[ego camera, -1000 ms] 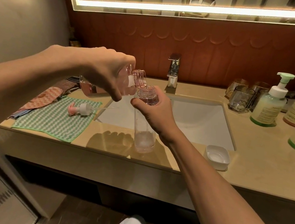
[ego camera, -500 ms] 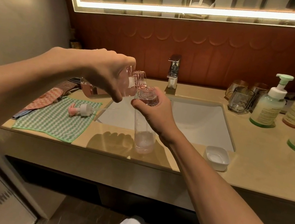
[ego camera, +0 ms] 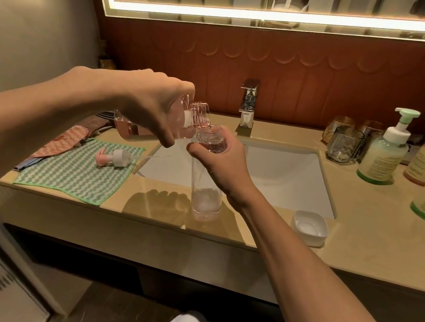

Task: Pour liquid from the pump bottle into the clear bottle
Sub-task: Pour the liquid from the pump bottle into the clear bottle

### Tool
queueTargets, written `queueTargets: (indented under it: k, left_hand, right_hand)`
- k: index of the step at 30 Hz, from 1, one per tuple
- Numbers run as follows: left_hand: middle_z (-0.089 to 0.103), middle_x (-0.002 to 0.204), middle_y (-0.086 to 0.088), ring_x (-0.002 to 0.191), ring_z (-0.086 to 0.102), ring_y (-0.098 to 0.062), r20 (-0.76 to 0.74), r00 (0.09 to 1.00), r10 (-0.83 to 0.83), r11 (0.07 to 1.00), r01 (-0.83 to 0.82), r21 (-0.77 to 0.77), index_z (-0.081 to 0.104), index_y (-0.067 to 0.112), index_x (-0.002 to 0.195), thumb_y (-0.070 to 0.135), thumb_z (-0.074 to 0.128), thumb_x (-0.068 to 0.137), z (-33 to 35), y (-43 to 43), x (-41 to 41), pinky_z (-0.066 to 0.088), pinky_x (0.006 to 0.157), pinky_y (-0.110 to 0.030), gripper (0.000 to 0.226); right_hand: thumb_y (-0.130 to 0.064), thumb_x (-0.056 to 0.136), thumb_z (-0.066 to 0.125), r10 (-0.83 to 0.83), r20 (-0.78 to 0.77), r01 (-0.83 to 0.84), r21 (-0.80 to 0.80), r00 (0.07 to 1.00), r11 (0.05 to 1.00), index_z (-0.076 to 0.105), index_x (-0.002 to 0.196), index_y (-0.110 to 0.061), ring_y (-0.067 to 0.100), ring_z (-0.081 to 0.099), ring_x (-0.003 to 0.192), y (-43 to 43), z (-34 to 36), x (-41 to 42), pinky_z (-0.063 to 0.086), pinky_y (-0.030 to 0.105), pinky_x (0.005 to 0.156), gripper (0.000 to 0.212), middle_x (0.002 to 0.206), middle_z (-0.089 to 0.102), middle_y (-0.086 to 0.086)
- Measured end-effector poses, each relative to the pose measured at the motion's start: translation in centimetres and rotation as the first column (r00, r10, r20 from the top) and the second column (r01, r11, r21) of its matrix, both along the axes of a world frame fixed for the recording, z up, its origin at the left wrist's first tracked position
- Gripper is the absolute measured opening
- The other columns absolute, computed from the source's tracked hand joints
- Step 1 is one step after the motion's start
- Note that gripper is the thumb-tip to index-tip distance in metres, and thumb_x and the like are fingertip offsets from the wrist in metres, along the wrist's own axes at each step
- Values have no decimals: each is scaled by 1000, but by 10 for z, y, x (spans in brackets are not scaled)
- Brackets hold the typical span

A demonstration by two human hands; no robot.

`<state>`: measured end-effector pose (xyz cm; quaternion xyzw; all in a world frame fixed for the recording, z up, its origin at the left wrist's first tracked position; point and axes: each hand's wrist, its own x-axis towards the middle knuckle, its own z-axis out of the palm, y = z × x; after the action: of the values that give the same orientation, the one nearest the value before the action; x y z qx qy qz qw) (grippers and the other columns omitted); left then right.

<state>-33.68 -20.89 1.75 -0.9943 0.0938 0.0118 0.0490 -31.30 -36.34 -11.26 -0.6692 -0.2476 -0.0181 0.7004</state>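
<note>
My left hand [ego camera: 147, 106] grips the pump bottle [ego camera: 188, 120], which holds pink liquid and lies tipped on its side with its pump head off. Its threaded open neck rests over the mouth of the tall clear bottle [ego camera: 206, 199]. My right hand [ego camera: 222, 162] is wrapped around the clear bottle's upper part and holds it upright on the beige counter [ego camera: 361, 242], at the sink's front edge. A little pale liquid with foam sits in the clear bottle's bottom. The removed pink-and-white pump head [ego camera: 114, 158] lies on the green checked cloth [ego camera: 74, 174].
A white sink [ego camera: 288, 173] with a chrome tap [ego camera: 247, 105] lies behind the bottles. A small white dish [ego camera: 309, 227] stands to the right. At the far right are three pump bottles [ego camera: 384, 150] and several glasses [ego camera: 344, 145]. A pink cloth [ego camera: 65, 140] lies at the left.
The pump bottle's neck has stayed at the clear bottle's mouth and both hands hold nearly the same pose. The view has shifted slightly.
</note>
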Motion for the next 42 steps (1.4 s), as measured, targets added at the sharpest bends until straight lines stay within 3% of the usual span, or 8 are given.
queueTargets:
  k: [13,19,21,24,28,33,42]
  left_hand:
    - [48,84,10,74,56,-16,15,1000,7,1000,-7,-1,41,18,133,38,90,65,0,1,2,42,55,-26,87]
    - [62,108,-6,88,64,-25,9,1000,-3,999,3,47,40,17,135,39,91,64,1,0,0,57,66,-35,89]
    - [62,107,-5,88,65,-25,9,1000,3,999,-4,53,40,18,135,39,91,64,1,0,0,59,68,-36,90]
    - [57,93,2,81,63,-22,15,1000,9,998,-10,58,40,17,134,40,91,64,2,-3,-2,54,60,-32,89]
    - [60,102,-2,86,64,-24,4,1000,11,998,-12,58,40,17,135,41,91,64,2,-3,-2,58,66,-35,90]
    - [45,81,12,72,54,-16,19,1000,23,999,-23,22,39,16,137,37,90,67,1,-4,-2,43,54,-24,89]
    - [51,85,7,77,59,-19,36,999,8,998,-10,54,40,15,133,39,90,65,2,-3,-1,47,57,-27,88]
  right_hand:
    - [-10,82,76,-10,0,10,-3,1000,1000,59,104,-23,-10,62,76,1,-1,1,52,10,65,30,92,66,-10]
    - [-10,82,76,0,-5,0,2,1000,1000,60,107,-21,-9,62,77,0,-1,1,52,11,66,31,93,66,-9]
    - [-10,82,76,0,-8,0,2,1000,1000,60,107,-20,-8,63,77,0,-1,2,53,12,66,31,93,67,-8]
    - [-11,82,76,2,-14,-2,4,1000,1000,60,106,-21,-8,63,77,0,-1,2,53,12,66,31,93,67,-8]
    - [-12,82,76,1,-18,-2,-3,1000,1000,60,108,-22,-7,63,79,0,-1,1,53,13,67,31,93,66,-10]
    - [-12,83,76,7,-21,-7,-4,1000,1000,59,107,-22,-8,63,78,0,-1,0,52,11,65,31,94,66,-10]
    - [-8,83,76,6,-8,-6,20,1000,1000,58,98,-27,-12,61,72,0,1,-2,52,10,64,30,88,65,-12]
